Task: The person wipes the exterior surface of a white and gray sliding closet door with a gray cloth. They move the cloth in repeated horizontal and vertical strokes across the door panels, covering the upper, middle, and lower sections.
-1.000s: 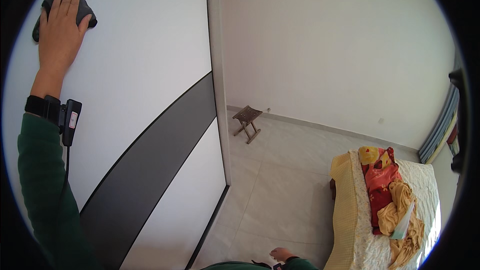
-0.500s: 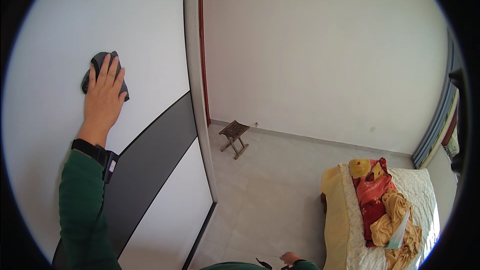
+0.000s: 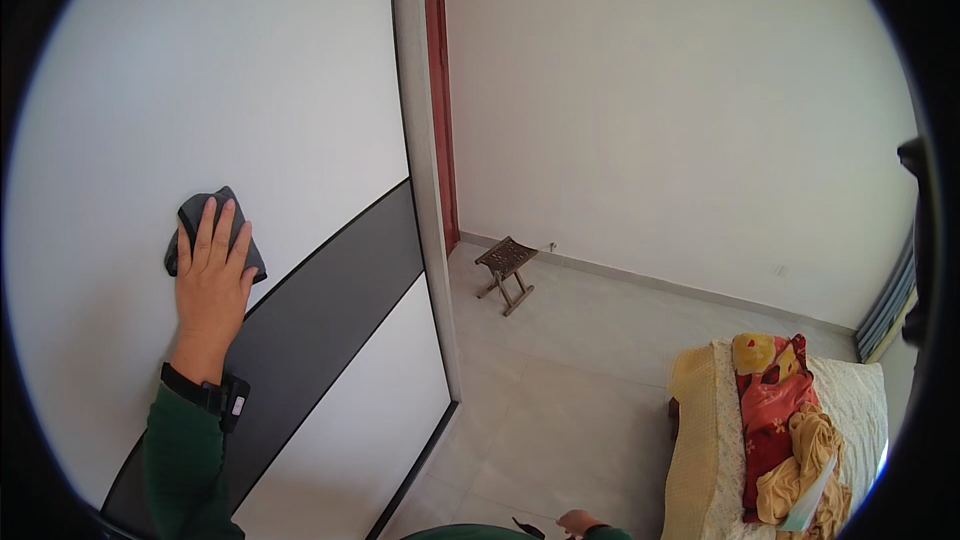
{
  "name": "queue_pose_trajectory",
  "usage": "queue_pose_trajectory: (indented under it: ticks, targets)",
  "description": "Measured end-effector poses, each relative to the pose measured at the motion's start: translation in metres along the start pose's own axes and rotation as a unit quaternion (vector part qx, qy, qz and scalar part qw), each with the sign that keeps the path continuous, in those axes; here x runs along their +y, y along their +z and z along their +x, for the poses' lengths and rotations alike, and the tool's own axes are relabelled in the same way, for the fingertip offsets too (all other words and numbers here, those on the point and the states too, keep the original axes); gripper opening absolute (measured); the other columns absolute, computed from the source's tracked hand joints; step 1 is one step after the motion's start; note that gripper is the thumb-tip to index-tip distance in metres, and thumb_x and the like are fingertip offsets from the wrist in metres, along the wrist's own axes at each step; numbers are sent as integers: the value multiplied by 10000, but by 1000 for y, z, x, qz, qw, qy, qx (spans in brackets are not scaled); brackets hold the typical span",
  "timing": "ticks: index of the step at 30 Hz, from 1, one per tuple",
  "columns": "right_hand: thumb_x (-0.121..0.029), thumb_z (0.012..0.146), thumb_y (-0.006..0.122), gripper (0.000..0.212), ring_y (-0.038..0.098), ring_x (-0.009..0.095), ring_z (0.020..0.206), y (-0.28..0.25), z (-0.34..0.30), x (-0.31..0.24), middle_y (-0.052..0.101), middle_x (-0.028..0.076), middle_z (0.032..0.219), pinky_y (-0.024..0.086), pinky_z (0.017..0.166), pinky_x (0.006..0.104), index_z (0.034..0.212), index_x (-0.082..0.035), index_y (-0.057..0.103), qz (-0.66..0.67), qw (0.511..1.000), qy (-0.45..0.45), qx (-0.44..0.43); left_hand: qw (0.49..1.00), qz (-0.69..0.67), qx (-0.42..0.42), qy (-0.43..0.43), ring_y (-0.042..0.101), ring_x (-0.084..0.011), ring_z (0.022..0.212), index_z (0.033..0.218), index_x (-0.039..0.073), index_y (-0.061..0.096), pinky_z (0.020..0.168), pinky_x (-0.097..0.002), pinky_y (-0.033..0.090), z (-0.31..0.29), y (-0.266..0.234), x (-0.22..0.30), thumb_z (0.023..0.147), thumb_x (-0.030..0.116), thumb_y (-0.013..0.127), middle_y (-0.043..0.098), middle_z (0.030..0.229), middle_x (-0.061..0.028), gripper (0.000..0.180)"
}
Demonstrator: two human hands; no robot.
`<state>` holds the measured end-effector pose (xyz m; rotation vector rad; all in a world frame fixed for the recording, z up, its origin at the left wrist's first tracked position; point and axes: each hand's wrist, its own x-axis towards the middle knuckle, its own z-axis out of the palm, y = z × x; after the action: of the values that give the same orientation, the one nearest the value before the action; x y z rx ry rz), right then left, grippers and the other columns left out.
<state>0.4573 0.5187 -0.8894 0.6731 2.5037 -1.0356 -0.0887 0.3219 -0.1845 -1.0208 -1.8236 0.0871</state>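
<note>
My left hand presses a dark grey cloth against the white upper part of a tall door panel. Its fingers are stretched and slightly apart, holding the cloth beneath them, with grey edges showing around. A black strap circles that wrist, a small dark device on its side. Low at the bottom edge, my right hand is partly in view beside my body, away from the panel; its fingers are mostly hidden.
A dark grey band crosses the panel below the cloth. On the tiled floor stands a folding stool near the far wall. To the right, a bed carries a red blanket and crumpled tan fabric. A blue-grey curtain hangs beyond.
My left hand and the cloth have slid down the panel, closer to the grey band. The whole view has shifted a little, so stool and bed appear farther right.
</note>
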Motion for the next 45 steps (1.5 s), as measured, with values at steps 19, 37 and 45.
queue_pose_trajectory:
  ticks: [19, 37, 45]
  targets:
    - [-344, 902, 514, 355, 647, 313, 788, -111, 81, -124, 665, 135, 892, 520, 714, 413, 1001, -35, 658, -17, 994, -9, -107, 913, 308, 117, -243, 144, -356, 1430, 1460, 96, 322, 1139, -482, 168, -273, -150, -160, 989, 305, 360, 220, 1537, -154, 516]
    - [-279, 853, 564, 322, 640, 311, 874, -44, 5, -29, 645, 108, 1011, 519, 786, 431, 1070, -60, 656, -211, 975, -41, -56, 963, 164, 97, -189, 230, -369, 1407, 1417, 151, 402, 1037, -633, 267, -169, -38, -49, 851, 242, 644, 287, 1519, -96, 622]
    - [-302, 841, 590, 363, 640, 292, 885, -7, -50, -20, 649, 119, 1002, 526, 763, 410, 1106, -58, 636, 36, 989, 137, -33, 992, -3, -9, -129, 242, -329, 1405, 1265, 114, 546, 1079, -577, 258, -110, -10, -5, 676, 192, 786, 331, 1492, -91, 640]
